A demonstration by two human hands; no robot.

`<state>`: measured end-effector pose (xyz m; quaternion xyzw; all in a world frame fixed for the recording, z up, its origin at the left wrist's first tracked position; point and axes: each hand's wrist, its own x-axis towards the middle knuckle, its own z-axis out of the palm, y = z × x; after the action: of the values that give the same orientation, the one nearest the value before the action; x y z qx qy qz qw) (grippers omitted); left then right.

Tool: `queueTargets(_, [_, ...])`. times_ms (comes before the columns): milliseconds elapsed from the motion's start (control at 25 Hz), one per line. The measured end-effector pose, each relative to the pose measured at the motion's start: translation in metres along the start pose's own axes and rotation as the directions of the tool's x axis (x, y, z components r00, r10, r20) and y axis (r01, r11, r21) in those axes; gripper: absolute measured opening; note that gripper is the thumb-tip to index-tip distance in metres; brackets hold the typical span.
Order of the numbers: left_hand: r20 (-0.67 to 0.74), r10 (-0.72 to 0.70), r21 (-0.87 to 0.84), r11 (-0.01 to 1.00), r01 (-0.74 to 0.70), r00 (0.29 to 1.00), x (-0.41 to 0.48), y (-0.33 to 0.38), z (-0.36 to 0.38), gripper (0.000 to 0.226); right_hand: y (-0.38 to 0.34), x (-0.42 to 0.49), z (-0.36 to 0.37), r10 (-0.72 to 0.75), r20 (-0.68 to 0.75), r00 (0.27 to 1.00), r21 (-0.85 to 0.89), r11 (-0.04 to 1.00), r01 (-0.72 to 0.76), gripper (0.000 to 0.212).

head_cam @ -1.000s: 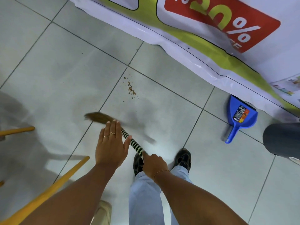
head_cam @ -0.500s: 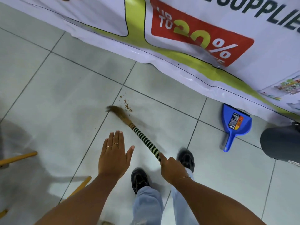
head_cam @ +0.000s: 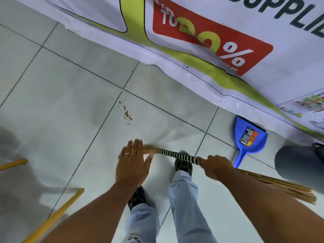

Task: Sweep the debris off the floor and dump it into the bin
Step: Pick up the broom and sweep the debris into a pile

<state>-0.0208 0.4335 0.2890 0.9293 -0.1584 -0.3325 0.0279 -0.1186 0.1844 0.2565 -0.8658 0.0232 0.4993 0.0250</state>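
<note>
My right hand (head_cam: 214, 166) grips a stick broom (head_cam: 177, 154) by its black-and-white striped binding. The brush end points left and is partly hidden behind my left hand (head_cam: 133, 163), which hovers flat with fingers apart and holds nothing. The broom's stick ends (head_cam: 280, 186) fan out behind my right forearm. A small patch of brown debris (head_cam: 127, 114) lies on the grey floor tiles, ahead of the brush. A blue dustpan (head_cam: 249, 139) lies on the floor to the right, beside a dark grey bin (head_cam: 298, 163).
A large white, green and red banner (head_cam: 210, 50) covers the floor along the far side. Yellow wooden legs (head_cam: 52, 218) stick in from the lower left. My two black shoes (head_cam: 183, 163) stand just below the broom.
The broom's brush has swung back from the debris toward my feet and now lies nearly level. The debris stays in its place. My left hand remains open above the brush.
</note>
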Motion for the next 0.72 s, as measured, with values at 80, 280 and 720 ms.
queueTargets(80, [0.021, -0.038, -0.017, 0.999, 0.038, 0.999, 0.009, 0.012, 0.003, 0.085, 0.019, 0.019, -0.019, -0.005, -0.020, 1.000, -0.022, 1.000, 0.004, 0.046])
queueTargets(280, [0.036, -0.140, -0.016, 0.990, 0.141, 0.990, 0.035, 0.038, 0.002, 0.088, 0.038, 0.078, -0.065, -0.099, -0.078, 0.992, -0.035, 0.995, 0.097, 0.048])
queueTargets(720, [-0.178, -0.252, 0.009, 0.966, 0.258, 0.951, 0.077, 0.054, -0.028, 0.083, 0.065, 0.102, -0.084, -0.214, -0.441, 0.872, 0.098, 0.954, 0.283, 0.046])
